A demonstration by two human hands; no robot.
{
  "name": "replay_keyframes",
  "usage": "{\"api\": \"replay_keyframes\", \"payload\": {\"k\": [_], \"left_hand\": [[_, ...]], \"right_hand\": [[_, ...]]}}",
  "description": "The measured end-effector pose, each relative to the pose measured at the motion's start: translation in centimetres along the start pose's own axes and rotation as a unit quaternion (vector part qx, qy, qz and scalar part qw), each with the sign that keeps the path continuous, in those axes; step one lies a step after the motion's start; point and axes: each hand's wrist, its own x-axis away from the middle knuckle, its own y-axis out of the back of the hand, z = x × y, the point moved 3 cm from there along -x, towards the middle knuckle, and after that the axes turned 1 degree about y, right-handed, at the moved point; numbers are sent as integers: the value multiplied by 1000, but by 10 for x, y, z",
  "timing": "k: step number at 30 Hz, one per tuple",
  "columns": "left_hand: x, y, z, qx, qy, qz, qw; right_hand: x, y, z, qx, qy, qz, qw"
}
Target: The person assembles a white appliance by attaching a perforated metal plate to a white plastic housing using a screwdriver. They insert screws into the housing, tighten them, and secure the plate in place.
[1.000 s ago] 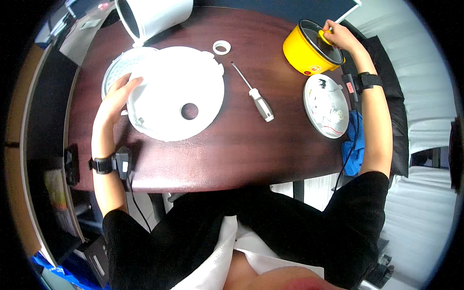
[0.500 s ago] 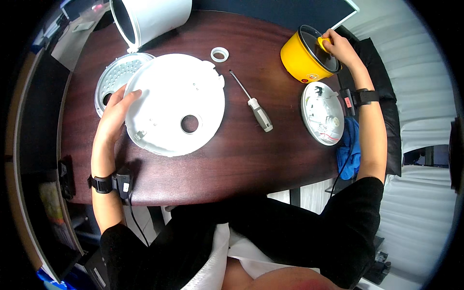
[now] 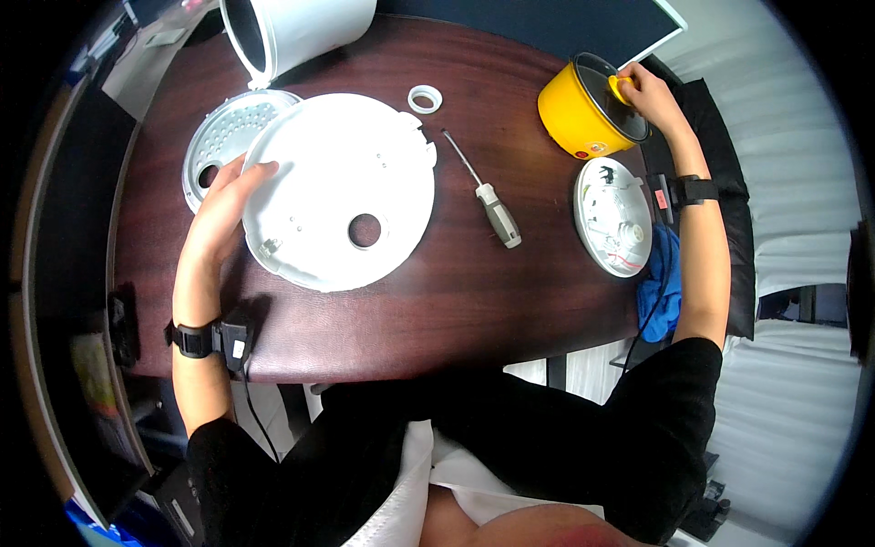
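Note:
My left hand (image 3: 223,211) rests on the left edge of a large round white plastic plate (image 3: 342,187) with a hole near its middle, lying flat on the dark wooden table (image 3: 437,301). My right hand (image 3: 649,94) is at the far right, its fingers closed on the yellow knob of the dark lid on a yellow pot (image 3: 588,109). A screwdriver (image 3: 488,196) with a grey handle lies between the plate and the pot.
A perforated metal disc (image 3: 219,137) lies partly under the white plate. A white cooker body (image 3: 292,27) stands at the back. A small white ring (image 3: 425,98), a round white base with wiring (image 3: 612,217) and a blue cloth (image 3: 661,283) lie nearby.
My head has shifted so the scene sits a little lower and to the right. My left hand has slid along the plate's left edge. My right hand stays on the pot's lid.

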Motion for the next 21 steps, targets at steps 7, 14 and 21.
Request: {"api": "replay_keyframes", "payload": {"k": [7, 14, 21], "left_hand": [[-2, -2, 3, 63, -11, 42, 997], [-6, -4, 14, 122, -22, 35, 992], [0, -12, 3, 186, -91, -1, 978]], "right_hand": [[64, 6, 88, 105, 166, -192, 961], [158, -93, 196, -58, 12, 148, 987], [156, -117, 168, -329, -63, 245, 910]]}}
